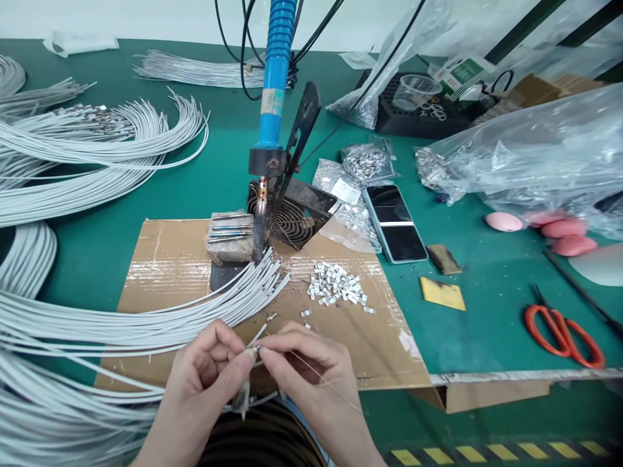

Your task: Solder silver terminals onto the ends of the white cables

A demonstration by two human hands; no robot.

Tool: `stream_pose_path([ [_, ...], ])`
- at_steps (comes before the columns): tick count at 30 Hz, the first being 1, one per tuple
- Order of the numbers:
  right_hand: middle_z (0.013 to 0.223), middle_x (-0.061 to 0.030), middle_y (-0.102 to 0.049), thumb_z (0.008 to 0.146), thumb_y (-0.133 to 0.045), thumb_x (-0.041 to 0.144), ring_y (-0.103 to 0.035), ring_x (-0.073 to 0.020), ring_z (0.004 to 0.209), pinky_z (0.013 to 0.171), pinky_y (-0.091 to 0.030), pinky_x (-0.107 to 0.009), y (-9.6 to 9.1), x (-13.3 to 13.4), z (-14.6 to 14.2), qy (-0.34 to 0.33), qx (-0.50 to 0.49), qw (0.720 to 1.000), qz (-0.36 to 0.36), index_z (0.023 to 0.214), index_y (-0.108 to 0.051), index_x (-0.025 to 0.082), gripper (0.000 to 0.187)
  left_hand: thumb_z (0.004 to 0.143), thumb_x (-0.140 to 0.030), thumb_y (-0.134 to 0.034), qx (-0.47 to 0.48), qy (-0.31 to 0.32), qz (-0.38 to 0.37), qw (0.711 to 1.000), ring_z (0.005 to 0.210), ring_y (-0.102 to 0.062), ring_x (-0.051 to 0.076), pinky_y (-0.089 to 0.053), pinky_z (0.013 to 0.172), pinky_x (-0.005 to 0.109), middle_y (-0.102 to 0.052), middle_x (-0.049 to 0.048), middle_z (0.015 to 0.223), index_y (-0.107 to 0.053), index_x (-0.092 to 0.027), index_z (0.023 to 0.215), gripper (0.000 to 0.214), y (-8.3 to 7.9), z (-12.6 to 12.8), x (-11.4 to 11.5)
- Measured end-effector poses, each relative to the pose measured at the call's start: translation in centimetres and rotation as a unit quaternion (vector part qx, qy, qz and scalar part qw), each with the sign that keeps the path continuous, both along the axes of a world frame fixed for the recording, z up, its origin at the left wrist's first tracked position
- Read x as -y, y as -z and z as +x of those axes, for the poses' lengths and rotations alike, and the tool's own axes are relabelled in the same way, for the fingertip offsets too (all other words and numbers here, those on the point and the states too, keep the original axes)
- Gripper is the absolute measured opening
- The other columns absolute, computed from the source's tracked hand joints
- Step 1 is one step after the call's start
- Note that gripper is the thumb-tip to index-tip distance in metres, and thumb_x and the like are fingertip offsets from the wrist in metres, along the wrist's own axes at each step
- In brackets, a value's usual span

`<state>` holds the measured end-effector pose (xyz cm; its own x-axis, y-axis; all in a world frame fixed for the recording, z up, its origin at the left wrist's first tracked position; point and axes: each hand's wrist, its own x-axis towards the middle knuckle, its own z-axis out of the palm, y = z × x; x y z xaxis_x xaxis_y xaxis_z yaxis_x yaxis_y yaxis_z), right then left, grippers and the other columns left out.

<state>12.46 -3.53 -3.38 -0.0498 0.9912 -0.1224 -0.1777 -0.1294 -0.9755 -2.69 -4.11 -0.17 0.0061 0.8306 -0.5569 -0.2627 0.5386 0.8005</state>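
Observation:
My left hand (199, 376) is closed in a pinch on a white cable (257, 333) near its end. Thumb and forefinger of my right hand (316, 376) pinch a small shiny metal piece (257, 348) right against the left fingertips, which partly hide it. A thin wire (327, 381) trails from between the right fingers toward the lower right. Beyond my hands, many white cables (195, 318) lie with their ends fanned out below the tip of a blue-handled soldering iron (273, 97), held upright in a stand. Small metal pieces (338, 283) lie heaped on the cardboard (389, 350).
Large cable bundles (73, 201) cover the left side. A small black fan (294, 224) stands behind the iron tip. Rightward are a phone (395, 224), a yellow sponge (442, 294), orange-handled scissors (562, 334) and plastic bags (530, 155). The table's front edge (511, 375) runs close by.

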Motion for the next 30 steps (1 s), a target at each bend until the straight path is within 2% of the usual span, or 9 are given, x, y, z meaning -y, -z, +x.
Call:
stream_pose_path([
  [5, 0.071, 0.0017, -0.061, 0.089, -0.081, 0.024, -0.046, -0.0073, 0.055, 0.049, -0.036, -0.02, 0.5, 0.3, -0.1, -0.011, -0.044, 0.999, -0.021, 0.087, -0.087, 0.025, 0.006, 0.072, -0.06, -0.091, 0.005, 0.002, 0.003, 1.0, 0.054, -0.028, 0.008, -0.021, 0.052, 0.021, -0.048, -0.0082, 0.056, -0.061, -0.018, 0.069, 0.052, -0.1, 0.0, 0.1],
  [9, 0.07, 0.0027, -0.059, 0.088, -0.084, 0.029, -0.045, -0.005, 0.05, 0.045, -0.033, -0.019, 0.9, 0.5, -0.1, -0.023, -0.104, 0.993, -0.046, 0.084, -0.086, 0.024, 0.007, 0.071, -0.057, -0.093, 0.013, 0.003, 0.006, 1.0, 0.053, -0.037, 0.008, -0.026, 0.053, 0.02, -0.052, -0.0065, 0.056, -0.063, -0.017, 0.068, 0.05, -0.1, 0.0, 0.2],
  [12, 0.065, 0.0035, -0.058, 0.082, -0.086, 0.026, -0.044, -0.0043, 0.048, 0.045, -0.032, -0.018, 0.6, 0.2, 0.1, -0.031, -0.13, 0.988, -0.073, 0.077, -0.085, 0.022, 0.006, 0.071, -0.057, -0.093, 0.008, 0.009, 0.011, 1.0, 0.053, -0.042, 0.008, -0.029, 0.053, 0.021, -0.055, -0.0052, 0.055, -0.065, -0.018, 0.068, 0.048, 0.0, -0.2, 0.3],
  [17, 0.056, 0.0021, -0.059, 0.072, -0.081, 0.012, -0.049, -0.0069, 0.05, 0.047, -0.036, -0.017, -1.3, -0.8, 0.9, -0.064, -0.026, 0.996, -0.055, 0.065, -0.083, 0.019, 0.011, 0.069, -0.058, -0.092, -0.03, 0.045, 0.003, 0.999, 0.05, -0.032, 0.007, -0.019, 0.05, 0.022, -0.049, -0.0059, 0.052, -0.065, -0.016, 0.063, 0.051, -0.2, -0.6, 0.3],
  [20, 0.058, -0.001, -0.064, 0.075, -0.078, 0.014, -0.053, -0.0094, 0.052, 0.048, -0.039, -0.019, -2.5, -1.2, 1.3, -0.077, 0.037, 0.996, -0.032, 0.067, -0.084, 0.017, 0.01, 0.07, -0.046, -0.091, -0.067, 0.052, 0.003, 0.996, 0.05, -0.031, 0.008, -0.019, 0.05, 0.023, -0.046, -0.0071, 0.051, -0.064, -0.016, 0.061, 0.041, -0.6, -0.4, 0.0],
  [23, 0.06, -0.003, -0.066, 0.079, -0.077, 0.017, -0.055, -0.011, 0.054, 0.049, -0.042, -0.02, -3.0, -1.3, 1.6, -0.085, 0.067, 0.994, -0.018, 0.07, -0.084, 0.017, 0.012, 0.072, -0.037, -0.085, -0.119, 0.052, 0.012, 0.991, 0.05, -0.036, 0.009, -0.024, 0.051, 0.023, -0.047, -0.0065, 0.051, -0.064, -0.018, 0.06, 0.031, -0.9, -0.2, 0.0],
  [27, 0.058, -0.0006, -0.063, 0.078, -0.077, 0.017, -0.054, -0.0104, 0.053, 0.049, -0.041, -0.02, -3.0, -1.0, 1.7, -0.073, 0.081, 0.994, -0.022, 0.067, -0.083, 0.018, 0.012, 0.08, -0.034, -0.075, -0.244, 0.066, 0.09, 0.963, 0.051, -0.04, 0.011, -0.028, 0.052, 0.025, -0.053, -0.004, 0.054, -0.07, -0.02, 0.063, 0.023, -0.5, 0.0, 0.8],
  [30, 0.058, 0.0023, -0.059, 0.077, -0.078, 0.015, -0.051, -0.0089, 0.052, 0.047, -0.038, -0.019, -2.4, -0.5, 1.1, -0.034, 0.055, 0.997, -0.036, 0.066, -0.081, 0.02, 0.012, 0.086, -0.033, -0.071, -0.305, 0.059, 0.14, 0.94, 0.049, -0.038, 0.011, -0.028, 0.052, 0.027, -0.057, -0.0032, 0.054, -0.073, -0.02, 0.067, 0.023, -0.1, 0.4, 1.4],
])
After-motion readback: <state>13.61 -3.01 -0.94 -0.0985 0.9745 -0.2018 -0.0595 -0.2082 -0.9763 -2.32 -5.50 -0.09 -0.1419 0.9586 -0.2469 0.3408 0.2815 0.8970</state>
